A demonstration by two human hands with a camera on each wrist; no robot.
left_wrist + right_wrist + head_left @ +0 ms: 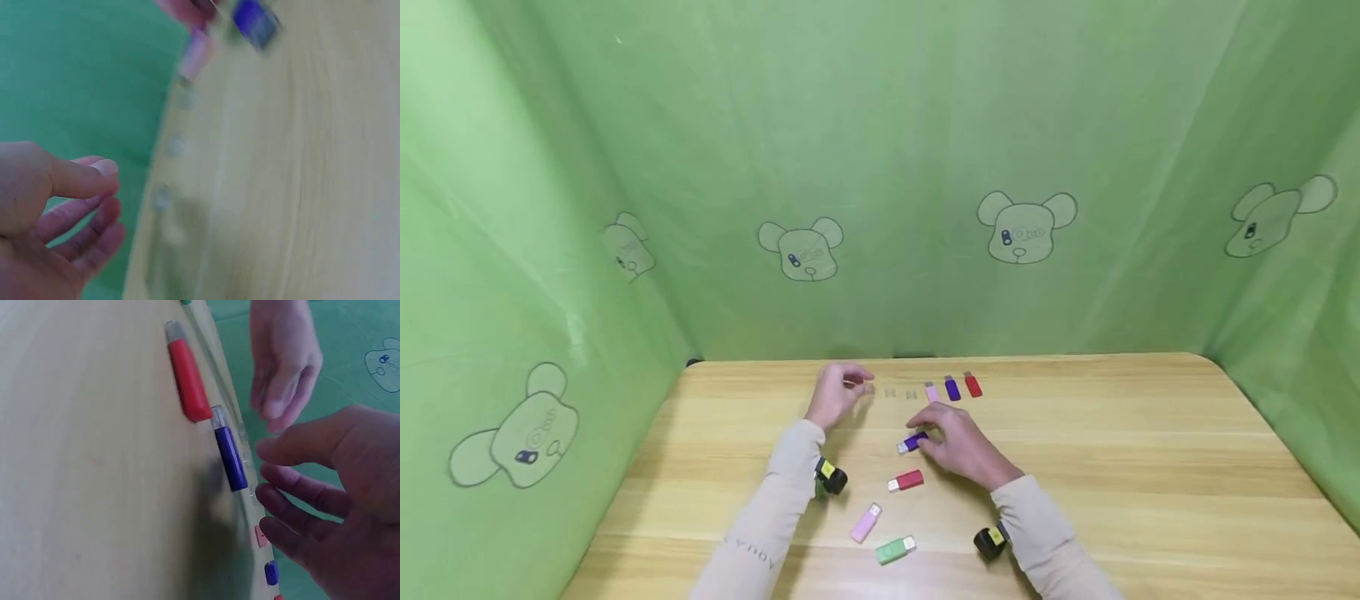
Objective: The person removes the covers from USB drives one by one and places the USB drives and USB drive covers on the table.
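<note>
My right hand (928,433) hovers over a purple USB stick (912,442) in the middle of the wooden table (1112,467). In the right wrist view its fingers (300,500) are spread just beside the purple stick (230,456) and do not grip it. A red USB stick (906,481) lies nearer me, seen as the red stick (187,378) in that view. My left hand (857,385) floats near the far edge with fingers loosely curled. The left wrist view, blurred, shows the left hand (109,187) holding nothing.
A pink stick (866,522) and a green stick (896,549) lie near the front. Along the far edge sit a pink cap (932,392), a purple cap (952,388), a red cap (973,385) and two clear caps (901,393). Green cloth walls enclose the table.
</note>
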